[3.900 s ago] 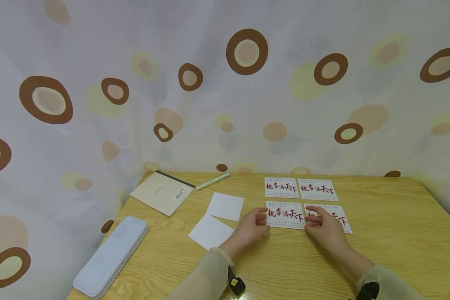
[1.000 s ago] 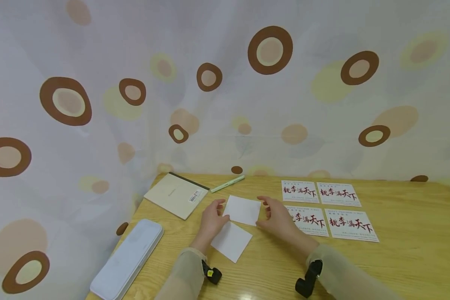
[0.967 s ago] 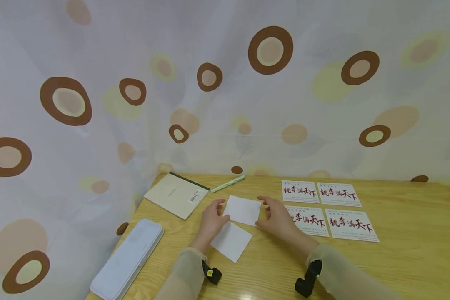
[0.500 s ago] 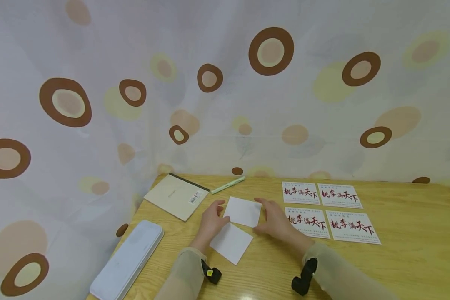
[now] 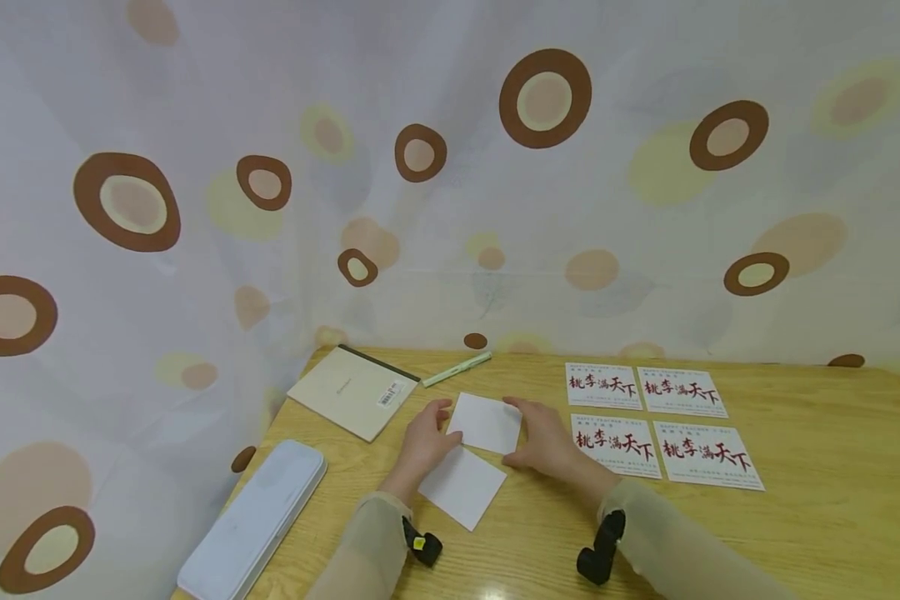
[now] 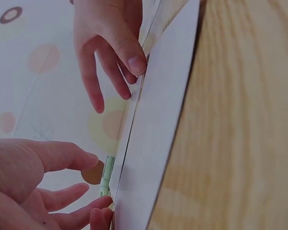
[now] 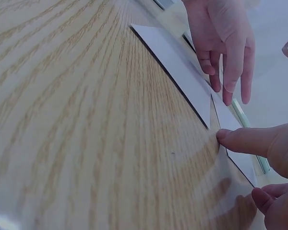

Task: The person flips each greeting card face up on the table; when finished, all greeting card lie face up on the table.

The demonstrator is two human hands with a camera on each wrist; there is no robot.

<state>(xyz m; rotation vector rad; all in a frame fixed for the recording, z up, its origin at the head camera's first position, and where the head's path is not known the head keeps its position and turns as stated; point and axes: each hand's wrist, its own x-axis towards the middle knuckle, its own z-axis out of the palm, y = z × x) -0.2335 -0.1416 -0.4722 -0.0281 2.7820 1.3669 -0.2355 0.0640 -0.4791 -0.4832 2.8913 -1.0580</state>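
Two blank white cards lie on the table, the farther card (image 5: 485, 422) slightly overlapping or meeting the nearer card (image 5: 462, 486); I cannot tell which. My left hand (image 5: 424, 446) is at the farther card's left edge, its thumb by the lower left corner and its fingers loosely bent. On the opposite side, my right hand (image 5: 543, 442) has its thumb and fingertips at the right edge. The right wrist view has the right thumb (image 7: 235, 139) low at that card's edge, with the left hand (image 7: 225, 48) across from it. Neither hand curls round a card.
Several printed cards (image 5: 603, 386) with red characters lie in two rows to the right. A beige notebook (image 5: 352, 392) and a light green pen (image 5: 457, 369) lie at the back left. A pale blue case (image 5: 255, 517) sits at the table's left edge. A patterned curtain hangs behind.
Both hands have gone from the printed cards to the blank cards on the left. Over the last second, my right hand has edged left against the farther card; my left hand has barely moved.
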